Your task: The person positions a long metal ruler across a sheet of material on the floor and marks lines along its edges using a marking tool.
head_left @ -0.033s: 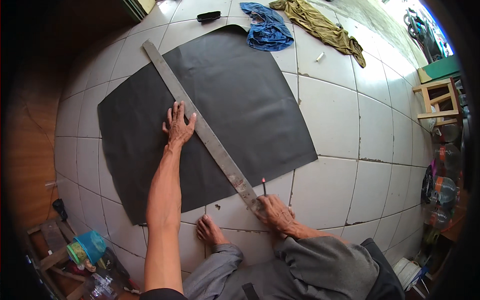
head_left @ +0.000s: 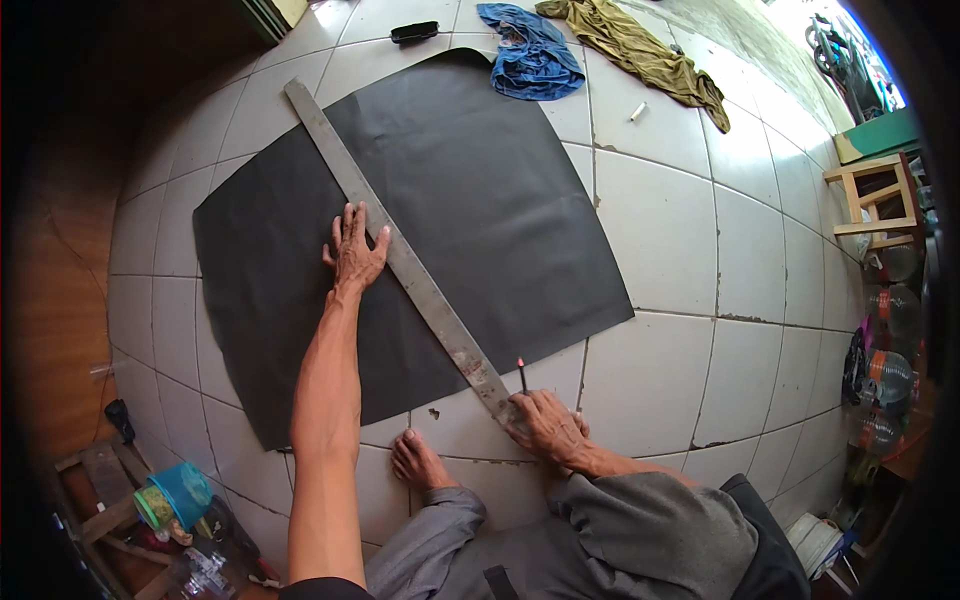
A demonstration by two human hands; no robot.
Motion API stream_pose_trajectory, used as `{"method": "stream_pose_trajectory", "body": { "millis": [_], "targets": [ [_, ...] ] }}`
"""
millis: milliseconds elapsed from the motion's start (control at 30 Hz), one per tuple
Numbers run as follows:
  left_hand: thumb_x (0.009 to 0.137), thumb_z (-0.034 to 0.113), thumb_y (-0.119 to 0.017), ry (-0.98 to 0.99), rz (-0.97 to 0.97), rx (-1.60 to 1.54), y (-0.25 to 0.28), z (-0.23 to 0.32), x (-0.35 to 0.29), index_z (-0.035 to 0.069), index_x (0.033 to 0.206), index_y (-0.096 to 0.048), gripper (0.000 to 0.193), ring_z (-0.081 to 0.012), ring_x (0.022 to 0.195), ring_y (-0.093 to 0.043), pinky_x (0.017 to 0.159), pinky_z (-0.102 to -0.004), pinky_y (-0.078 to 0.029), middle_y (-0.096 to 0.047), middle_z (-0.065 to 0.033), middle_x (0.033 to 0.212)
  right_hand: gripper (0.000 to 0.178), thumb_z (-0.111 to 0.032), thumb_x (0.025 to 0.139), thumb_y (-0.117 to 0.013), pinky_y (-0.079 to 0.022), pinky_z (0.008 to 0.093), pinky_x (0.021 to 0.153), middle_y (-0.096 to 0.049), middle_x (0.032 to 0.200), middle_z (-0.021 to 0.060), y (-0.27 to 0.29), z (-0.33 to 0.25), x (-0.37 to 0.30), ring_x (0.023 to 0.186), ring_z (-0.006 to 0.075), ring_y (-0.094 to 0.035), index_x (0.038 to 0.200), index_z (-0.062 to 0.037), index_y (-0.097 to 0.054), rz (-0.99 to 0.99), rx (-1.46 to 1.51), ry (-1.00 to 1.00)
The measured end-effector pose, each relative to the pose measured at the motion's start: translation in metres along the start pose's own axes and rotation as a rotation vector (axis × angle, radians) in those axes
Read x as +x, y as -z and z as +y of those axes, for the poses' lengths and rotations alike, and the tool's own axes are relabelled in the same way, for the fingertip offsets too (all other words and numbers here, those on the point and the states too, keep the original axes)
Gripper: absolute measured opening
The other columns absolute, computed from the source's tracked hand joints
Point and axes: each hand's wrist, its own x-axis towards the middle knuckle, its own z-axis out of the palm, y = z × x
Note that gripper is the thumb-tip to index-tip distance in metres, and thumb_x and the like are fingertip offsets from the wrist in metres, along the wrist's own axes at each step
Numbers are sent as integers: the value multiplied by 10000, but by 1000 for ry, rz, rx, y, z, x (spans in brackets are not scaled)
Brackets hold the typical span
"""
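A large black sheet, smooth like leatherette, lies flat on the tiled floor. Diagonally across it rests a long metal straightedge, its far end past the sheet's upper left edge and its near end over the bottom edge. My left hand presses on the straightedge near its middle, fingers stretched and spread. At the near end, my right hand is closed around a thin dark pencil whose red-tipped end points up. That hand also touches the straightedge; its fingertips are partly hidden.
Blue cloth touches the sheet's far edge, beside an olive cloth. A black brush-like object lies behind. At right stand a wooden stool and plastic bottles; at lower left, a blue cup. My bare foot is near the sheet.
My right hand and the pencil have shifted very slightly left along with the straightedge's near end. My left hand stays in place on the straightedge.
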Motion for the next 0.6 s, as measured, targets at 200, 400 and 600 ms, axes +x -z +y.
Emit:
{"method": "stream_pose_trajectory", "body": {
  "millis": [200,400,600],
  "targets": [
    [959,555,-520,3,36,2,-4,-1,0,241,1607,-242,771,-287,1550,-127,1163,-669,-84,-174,-24,1690,514,-376,881,-704,-443,435,888,-574,1107,121,8,-13,2,1002,296,-562,1270,-78,-548,-91,-121,130],
    [952,556,-526,12,57,2,-6,-4,0,242,1606,-241,780,-287,1552,-119,1163,-668,-79,-185,-27,1687,549,-387,858,-717,-441,431,886,-565,1160,131,4,-15,6,1021,304,-551,1286,-85,-551,-97,-155,46],
    [945,566,-531,-2,43,2,-3,-4,-3,255,1605,-242,785,-277,1552,-123,1166,-665,-78,-176,-9,1691,563,-339,836,-722,-448,429,917,-557,1187,153,2,-11,1,1033,319,-546,1300,-62,-562,-73,-105,-5]
  ]
}}
